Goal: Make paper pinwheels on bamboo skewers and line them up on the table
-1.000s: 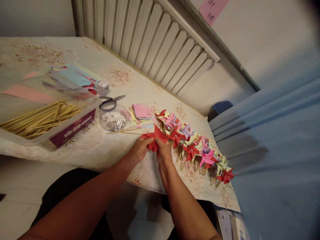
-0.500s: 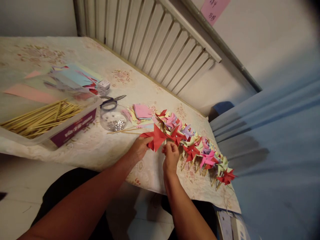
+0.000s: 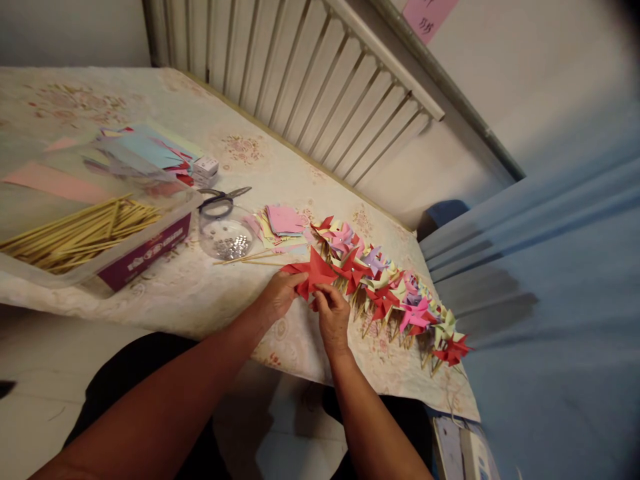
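Note:
A red paper pinwheel (image 3: 316, 268) is held between my two hands above the front of the table. My left hand (image 3: 281, 292) is closed on its left side, thumb on top of the paper. At the pinwheel's lower right edge, the fingers of my right hand (image 3: 332, 312) pinch the paper. Whether anything small is in that pinch cannot be made out. Just right of my hands lie several finished pinwheels on sticks, among them a red one (image 3: 384, 300) and a pink one (image 3: 416, 312). Behind my hands sits a stack of cut paper squares (image 3: 285, 220).
Left of the squares are a clear round dish (image 3: 227, 239) with small metal pieces and dark-handled scissors (image 3: 220, 202). A plastic box (image 3: 145, 257) holds thin wooden sticks (image 3: 83, 233). Loose sticks (image 3: 250, 258) lie nearby. A radiator (image 3: 300, 87) and a blue curtain (image 3: 530, 293) border the table.
My right hand has moved left and up from beside the pinwheel onto its lower edge. My left hand keeps its hold. The view has shifted slightly.

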